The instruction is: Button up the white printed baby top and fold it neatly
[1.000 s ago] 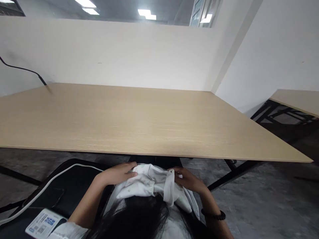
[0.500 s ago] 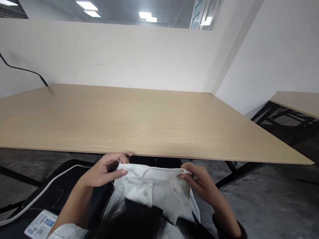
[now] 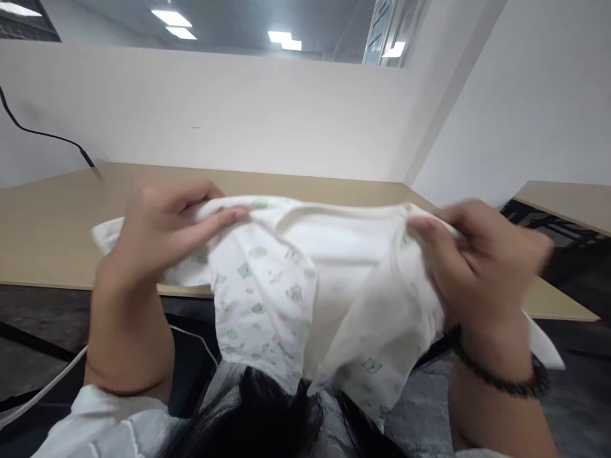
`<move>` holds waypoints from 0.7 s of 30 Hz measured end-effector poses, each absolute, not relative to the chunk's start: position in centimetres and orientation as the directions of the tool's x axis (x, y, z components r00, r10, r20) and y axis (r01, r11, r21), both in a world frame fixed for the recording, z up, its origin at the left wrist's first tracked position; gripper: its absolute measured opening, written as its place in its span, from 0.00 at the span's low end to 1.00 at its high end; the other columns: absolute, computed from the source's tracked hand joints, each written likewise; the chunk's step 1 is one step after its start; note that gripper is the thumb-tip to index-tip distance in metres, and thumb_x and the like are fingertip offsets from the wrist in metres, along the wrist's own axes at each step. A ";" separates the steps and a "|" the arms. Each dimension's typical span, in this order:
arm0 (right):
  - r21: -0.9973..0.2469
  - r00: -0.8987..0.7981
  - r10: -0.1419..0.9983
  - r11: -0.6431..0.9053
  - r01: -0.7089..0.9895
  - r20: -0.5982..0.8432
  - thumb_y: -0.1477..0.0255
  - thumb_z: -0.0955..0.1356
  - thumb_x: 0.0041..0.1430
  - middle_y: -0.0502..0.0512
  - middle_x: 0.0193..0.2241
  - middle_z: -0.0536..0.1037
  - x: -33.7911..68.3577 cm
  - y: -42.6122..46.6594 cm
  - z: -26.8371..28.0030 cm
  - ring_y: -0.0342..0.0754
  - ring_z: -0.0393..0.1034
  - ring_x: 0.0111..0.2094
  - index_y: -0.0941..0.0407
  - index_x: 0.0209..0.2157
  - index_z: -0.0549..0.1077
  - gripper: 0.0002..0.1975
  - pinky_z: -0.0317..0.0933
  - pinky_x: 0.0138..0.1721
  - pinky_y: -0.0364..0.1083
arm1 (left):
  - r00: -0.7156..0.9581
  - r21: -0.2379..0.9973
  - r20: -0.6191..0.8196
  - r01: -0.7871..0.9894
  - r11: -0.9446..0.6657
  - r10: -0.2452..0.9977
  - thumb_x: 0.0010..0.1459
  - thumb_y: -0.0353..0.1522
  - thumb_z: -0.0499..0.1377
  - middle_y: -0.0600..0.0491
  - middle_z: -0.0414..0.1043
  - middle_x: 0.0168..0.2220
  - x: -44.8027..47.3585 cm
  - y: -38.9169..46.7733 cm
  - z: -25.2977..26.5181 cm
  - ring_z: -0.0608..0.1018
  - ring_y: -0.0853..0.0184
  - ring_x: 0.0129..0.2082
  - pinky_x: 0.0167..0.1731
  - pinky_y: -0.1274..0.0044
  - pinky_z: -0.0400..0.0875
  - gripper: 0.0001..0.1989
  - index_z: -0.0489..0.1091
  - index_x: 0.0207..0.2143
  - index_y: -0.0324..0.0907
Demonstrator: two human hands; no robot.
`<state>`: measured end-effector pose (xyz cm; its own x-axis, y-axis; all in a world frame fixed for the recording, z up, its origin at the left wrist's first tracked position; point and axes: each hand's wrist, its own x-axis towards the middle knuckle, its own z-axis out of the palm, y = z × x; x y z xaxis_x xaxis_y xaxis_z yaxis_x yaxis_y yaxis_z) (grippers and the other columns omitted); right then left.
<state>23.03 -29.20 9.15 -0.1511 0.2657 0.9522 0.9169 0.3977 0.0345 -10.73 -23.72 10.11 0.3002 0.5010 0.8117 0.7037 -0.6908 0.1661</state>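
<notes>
A white baby shirt (image 3: 265, 286) with small green animal and leaf prints hangs stretched between my two hands, its front parted so the plain inside shows. My left hand (image 3: 167, 229) pinches one shoulder, thumb on the near side. At the other shoulder, my right hand (image 3: 477, 254) grips the cloth the same way and is blurred by motion. Sleeve ends stick out beyond both hands. The lower part of the shirt hangs below the table's front edge, over dark hair at the bottom of the view.
Behind the shirt lies a light wooden table (image 3: 62, 235), with a white wall at its back. A black cable (image 3: 48, 132) comes down at the far left. A second table (image 3: 573, 200) stands to the right. A white cord (image 3: 52, 385) runs over a dark seat at the lower left.
Both hands have risen and moved apart, lifting the shirt from lap level to above the table's front edge. It is now spread wider, with its sleeves and print showing.
</notes>
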 end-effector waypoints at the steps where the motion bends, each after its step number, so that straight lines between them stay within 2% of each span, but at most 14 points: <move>1: -0.006 -0.142 0.331 0.407 0.913 0.933 0.60 0.67 0.64 0.44 0.14 0.60 23.1 -26.9 9.8 0.40 0.53 0.16 0.55 0.22 0.65 0.20 0.48 0.22 0.43 | 0.308 0.190 0.751 0.747 -0.638 0.584 0.57 0.48 0.61 0.58 0.63 0.17 -10.2 -21.8 10.7 0.63 0.72 0.18 0.21 0.76 0.54 0.19 0.71 0.24 0.43; 2: -0.052 -0.134 0.420 0.402 0.914 0.898 0.59 0.66 0.65 0.45 0.14 0.60 23.3 -24.3 10.3 0.41 0.54 0.17 0.55 0.22 0.66 0.20 0.49 0.23 0.43 | 0.293 0.207 0.693 0.794 -0.571 0.658 0.57 0.50 0.59 0.57 0.64 0.18 -9.6 -19.5 11.0 0.65 0.70 0.19 0.21 0.76 0.55 0.21 0.71 0.24 0.43; 4: -0.089 -0.158 0.626 0.345 0.934 0.764 0.57 0.63 0.66 0.49 0.19 0.69 23.6 -18.8 10.4 0.44 0.62 0.22 0.56 0.26 0.69 0.19 0.51 0.26 0.44 | 0.266 0.203 0.552 0.876 -0.437 0.790 0.57 0.53 0.57 0.53 0.72 0.24 -8.2 -14.4 10.7 0.73 0.64 0.26 0.26 0.75 0.61 0.22 0.73 0.29 0.43; 6: -0.084 -0.126 0.797 0.216 0.973 0.591 0.57 0.61 0.68 0.56 0.29 0.76 23.7 -14.0 9.5 0.49 0.68 0.31 0.57 0.33 0.71 0.19 0.55 0.31 0.45 | 0.251 0.179 0.396 0.923 -0.342 0.883 0.56 0.53 0.56 0.48 0.77 0.36 -6.9 -9.5 9.1 0.77 0.56 0.37 0.36 0.71 0.66 0.24 0.74 0.39 0.42; 7: -0.068 -0.091 0.885 0.136 0.988 0.456 0.59 0.59 0.69 0.60 0.37 0.78 23.6 -12.1 8.7 0.52 0.70 0.38 0.58 0.39 0.72 0.18 0.57 0.35 0.46 | 0.249 0.168 0.291 0.937 -0.306 0.924 0.58 0.52 0.55 0.43 0.76 0.45 -6.2 -7.5 7.9 0.76 0.52 0.44 0.42 0.68 0.67 0.27 0.72 0.46 0.41; 8: -0.042 -0.038 0.950 0.054 0.998 0.310 0.61 0.59 0.69 0.65 0.45 0.76 23.4 -10.6 7.7 0.56 0.68 0.46 0.59 0.44 0.71 0.17 0.58 0.41 0.48 | 0.260 0.139 0.180 0.948 -0.287 0.949 0.59 0.51 0.53 0.38 0.71 0.53 -5.6 -5.9 6.6 0.72 0.48 0.52 0.49 0.64 0.64 0.30 0.67 0.54 0.38; 9: -0.030 -0.026 0.970 0.034 0.999 0.243 0.62 0.61 0.68 0.69 0.51 0.73 23.2 -9.5 6.7 0.59 0.65 0.53 0.60 0.48 0.70 0.17 0.58 0.45 0.51 | 0.271 0.131 0.130 0.949 -0.287 0.954 0.59 0.49 0.53 0.34 0.65 0.59 -5.1 -4.8 5.1 0.68 0.44 0.58 0.54 0.60 0.60 0.33 0.63 0.58 0.35; 11: -0.026 -0.021 0.991 0.025 0.999 0.135 0.64 0.63 0.67 0.72 0.56 0.69 22.7 -8.3 4.5 0.62 0.59 0.59 0.62 0.52 0.69 0.19 0.56 0.51 0.54 | 0.315 0.145 0.045 0.937 -0.318 0.948 0.61 0.49 0.49 0.36 0.56 0.65 -4.2 -3.9 2.3 0.61 0.46 0.63 0.59 0.58 0.55 0.35 0.55 0.64 0.38; 13: -0.036 -0.029 0.999 0.029 0.999 0.014 0.62 0.62 0.67 0.70 0.57 0.69 22.3 -7.9 2.6 0.62 0.59 0.59 0.61 0.54 0.69 0.21 0.57 0.52 0.55 | 0.380 0.175 -0.050 0.914 -0.367 0.923 0.63 0.52 0.45 0.40 0.47 0.69 -3.7 -4.0 0.1 0.55 0.51 0.67 0.61 0.60 0.53 0.37 0.49 0.67 0.41; 16: -0.059 -0.053 0.988 0.045 0.997 -0.142 0.57 0.61 0.67 0.65 0.61 0.67 21.9 -7.9 1.0 0.59 0.60 0.60 0.57 0.58 0.68 0.25 0.58 0.53 0.53 | 0.432 0.202 -0.165 0.895 -0.398 0.887 0.62 0.56 0.41 0.43 0.37 0.71 -4.0 -4.5 -1.7 0.44 0.52 0.70 0.64 0.56 0.46 0.42 0.41 0.70 0.43; 19: -0.069 -0.049 0.970 0.034 0.997 -0.239 0.52 0.64 0.62 0.62 0.63 0.64 21.8 -7.7 0.7 0.61 0.62 0.59 0.52 0.63 0.63 0.32 0.60 0.52 0.54 | 0.439 0.206 -0.243 0.895 -0.396 0.865 0.56 0.61 0.45 0.46 0.35 0.71 -5.1 -4.1 -1.6 0.43 0.48 0.70 0.63 0.51 0.45 0.46 0.41 0.70 0.48; 21: -0.067 -0.038 0.961 0.021 0.998 -0.274 0.49 0.68 0.55 0.63 0.61 0.67 21.7 -7.3 1.1 0.64 0.65 0.57 0.51 0.62 0.65 0.37 0.61 0.50 0.56 | 0.432 0.200 -0.266 0.899 -0.389 0.862 0.51 0.63 0.51 0.46 0.40 0.71 -5.5 -3.7 -1.1 0.47 0.44 0.69 0.61 0.50 0.49 0.49 0.47 0.69 0.52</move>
<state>21.71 -7.30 1.13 -0.0383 0.9608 -0.2744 0.9976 0.0207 -0.0666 -5.49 -3.68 -1.06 0.4321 0.8618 -0.2655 0.8992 -0.3891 0.2002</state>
